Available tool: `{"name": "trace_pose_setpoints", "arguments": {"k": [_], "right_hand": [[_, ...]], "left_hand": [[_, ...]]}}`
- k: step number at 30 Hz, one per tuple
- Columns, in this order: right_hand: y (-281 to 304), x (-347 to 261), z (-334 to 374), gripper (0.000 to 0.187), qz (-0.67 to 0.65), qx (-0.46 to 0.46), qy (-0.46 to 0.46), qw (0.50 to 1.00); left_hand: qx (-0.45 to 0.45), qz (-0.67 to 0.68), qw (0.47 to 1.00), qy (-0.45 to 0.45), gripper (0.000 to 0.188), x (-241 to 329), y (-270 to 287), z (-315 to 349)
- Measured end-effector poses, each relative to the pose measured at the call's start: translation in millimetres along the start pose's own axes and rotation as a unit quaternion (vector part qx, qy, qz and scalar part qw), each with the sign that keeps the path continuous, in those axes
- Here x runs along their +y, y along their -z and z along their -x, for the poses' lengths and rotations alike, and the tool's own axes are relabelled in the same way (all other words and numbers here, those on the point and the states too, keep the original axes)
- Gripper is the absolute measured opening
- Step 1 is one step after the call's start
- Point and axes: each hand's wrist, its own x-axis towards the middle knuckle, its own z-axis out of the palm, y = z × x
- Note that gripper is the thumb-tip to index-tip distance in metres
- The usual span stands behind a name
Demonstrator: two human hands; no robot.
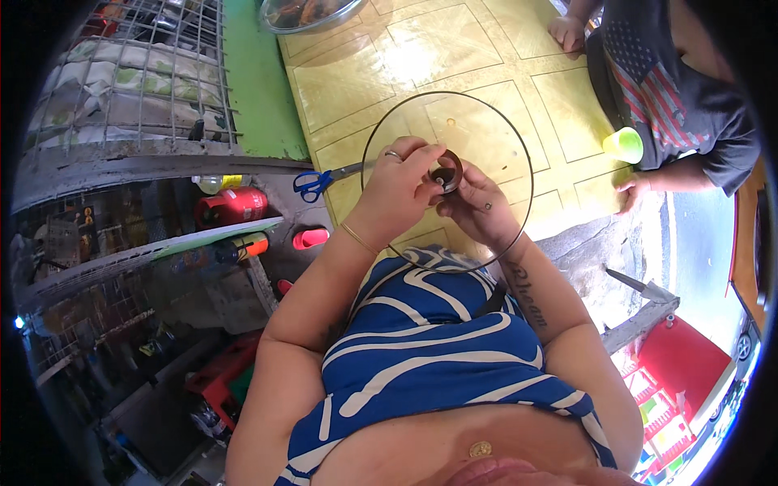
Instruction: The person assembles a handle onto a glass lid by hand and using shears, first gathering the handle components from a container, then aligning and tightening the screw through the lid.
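A round clear glass lid [486, 121] with a thin dark rim is tilted over the near part of the table. At its middle sits a dark brown, round, hollow knob [454, 166]. My left hand [395, 190], wearing a ring, pinches the knob from the left. My right hand [484, 209] is closed against the knob's right side, and the lid's rim crosses by its wrist. The glass makes it hard to tell how much of the right hand lies behind it. Blue-handled scissors [314, 185] lie at the table's left edge, their blades running toward my left hand.
The yellow patterned table [332, 89] bears a metal dish [316, 24] of food at the far left and a yellow-green cup [623, 146] at the right edge. Another person [656, 89] rests both hands there. A wire rack [146, 81] and red cylinder [231, 209] are on the left.
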Motion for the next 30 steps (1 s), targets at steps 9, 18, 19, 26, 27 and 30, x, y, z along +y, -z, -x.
{"name": "trace_pose_setpoints", "arguments": {"k": [9, 18, 19, 26, 27, 30], "right_hand": [[-6, 0, 5, 0.056, -0.04, -0.003, -0.005, 0.999], [-23, -1, 12, 0.048, -0.052, -0.026, 0.01, 0.998], [-22, 1, 13, 0.05, -0.053, -0.019, 0.009, 0.998], [-20, -7, 5, 0.054, 0.037, 0.024, -0.005, 0.999], [-19, -7, 3, 0.054, 0.036, 0.024, -0.004, 0.999], [-17, -5, -1, 0.049, 0.112, 0.026, -0.006, 0.993]], "left_hand": [[-0.068, -0.03, 0.997, -0.016, 0.068, 18, 17, -4], [-0.101, -0.041, 0.994, -0.021, 0.07, 25, 25, -1], [-0.107, -0.042, 0.993, -0.013, 0.07, 25, 25, 0], [-0.027, 0.032, 0.999, 0.011, 0.049, 9, 11, 15], [-0.018, 0.026, 0.999, -0.001, 0.043, 5, 5, 20], [-0.004, 0.051, 0.999, 0.011, 0.033, -7, -9, 29]]}}
